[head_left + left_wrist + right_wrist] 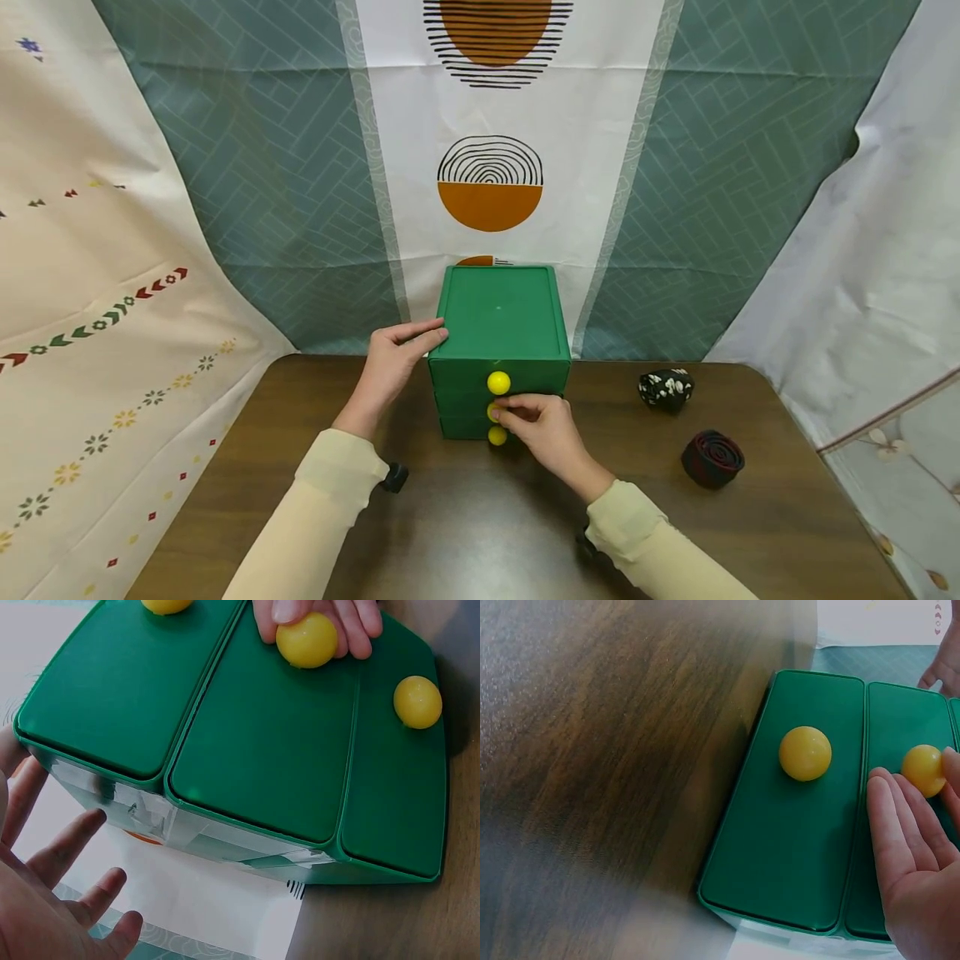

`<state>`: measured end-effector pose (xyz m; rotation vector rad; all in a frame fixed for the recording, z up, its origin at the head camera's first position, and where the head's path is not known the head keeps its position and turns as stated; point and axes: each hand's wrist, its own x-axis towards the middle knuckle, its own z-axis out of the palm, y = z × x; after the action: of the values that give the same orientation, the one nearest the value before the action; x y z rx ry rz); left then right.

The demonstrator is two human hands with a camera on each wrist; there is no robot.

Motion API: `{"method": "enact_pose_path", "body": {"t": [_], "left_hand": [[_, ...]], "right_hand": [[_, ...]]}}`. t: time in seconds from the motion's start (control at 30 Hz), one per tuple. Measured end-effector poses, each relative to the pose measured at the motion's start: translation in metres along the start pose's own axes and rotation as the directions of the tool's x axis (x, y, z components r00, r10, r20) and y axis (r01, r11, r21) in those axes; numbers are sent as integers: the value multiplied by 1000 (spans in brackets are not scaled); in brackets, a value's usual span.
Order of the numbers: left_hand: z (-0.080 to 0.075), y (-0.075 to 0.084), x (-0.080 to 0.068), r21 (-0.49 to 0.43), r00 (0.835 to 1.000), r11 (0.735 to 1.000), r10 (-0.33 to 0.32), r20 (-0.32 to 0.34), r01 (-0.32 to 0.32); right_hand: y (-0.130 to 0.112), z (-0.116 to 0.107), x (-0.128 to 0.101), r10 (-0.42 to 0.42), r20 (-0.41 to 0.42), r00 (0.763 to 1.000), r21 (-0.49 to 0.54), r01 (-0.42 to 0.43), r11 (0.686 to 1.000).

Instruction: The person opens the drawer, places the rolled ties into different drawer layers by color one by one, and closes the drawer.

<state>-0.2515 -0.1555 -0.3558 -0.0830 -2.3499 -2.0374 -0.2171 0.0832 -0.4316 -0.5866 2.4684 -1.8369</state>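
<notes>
Right hand (546, 433) pinches the middle knob (493, 411) on the chest (498, 333) front. Left hand (393, 360) lies flat, fingers straight, against the chest's left top edge. The chest stands mid-table (465, 533), far side. Two rolls (711, 457) lie to its right.

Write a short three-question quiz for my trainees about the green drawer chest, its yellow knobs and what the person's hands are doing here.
1. True or false: the right hand pinches the middle knob of the green drawer chest.
2. Where does the left hand rest?
A. on the chest's left side
B. on the black-and-red roll
C. flat on the wooden table
3. Fill in: the chest's front shows ___ yellow knobs.

Key
1. True: its fingers close round the middle knob, between the top knob and the bottom knob.
2. A: straight fingers lie against the upper left edge.
3. Three.
</notes>
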Motion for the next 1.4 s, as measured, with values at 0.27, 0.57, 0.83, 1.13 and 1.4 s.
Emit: {"method": "enact_pose_path", "body": {"t": [0.27, 0.57, 0.83, 1.13, 1.4], "left_hand": [[1, 3, 4, -8, 1000, 1000, 11, 5, -11], [1, 3, 5, -5, 1000, 1000, 15, 13, -15], [0, 5, 2, -14, 1000, 1000, 12, 8, -12], [0, 4, -1, -2, 1000, 1000, 2, 10, -2], [-1, 1, 0, 5, 1000, 1000, -4, 6, 4]], "right_hand": [[-1, -3, 3, 0, -13, 1000, 8, 0, 1000], [-3, -2, 1, 9, -14, 1000, 12, -9, 1000], [-4, -1, 1, -8, -19, 1000, 13, 8, 1000], [-5, -1, -3, 8, -5, 1000, -25, -8, 1000], [-6, -1, -8, 14, 10, 1000, -57, -13, 998]]}}
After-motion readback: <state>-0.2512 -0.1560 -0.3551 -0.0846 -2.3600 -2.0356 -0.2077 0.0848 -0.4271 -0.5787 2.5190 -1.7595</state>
